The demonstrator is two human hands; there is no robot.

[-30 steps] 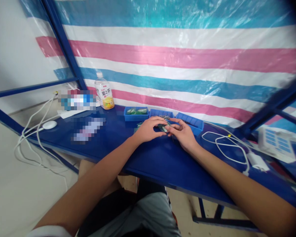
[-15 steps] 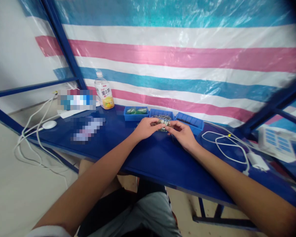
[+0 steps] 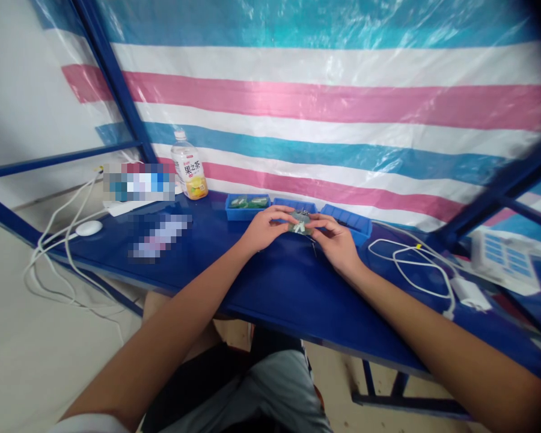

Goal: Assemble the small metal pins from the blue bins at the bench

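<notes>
Head view: left hand (image 3: 262, 228) and right hand (image 3: 338, 242) meet above the blue table (image 3: 270, 288), with the fingertips of both pinched on a small green part (image 3: 300, 224). The part is held just off the surface, in front of the middle tray (image 3: 282, 203). Left tray (image 3: 234, 211) holds greenish pieces; right tray (image 3: 358, 225) lies just behind the right hand. Drink bottle (image 3: 189, 171) stands further left by the striped sheet (image 3: 342, 102); white cable (image 3: 415, 267) coils to the right, well apart
</notes>
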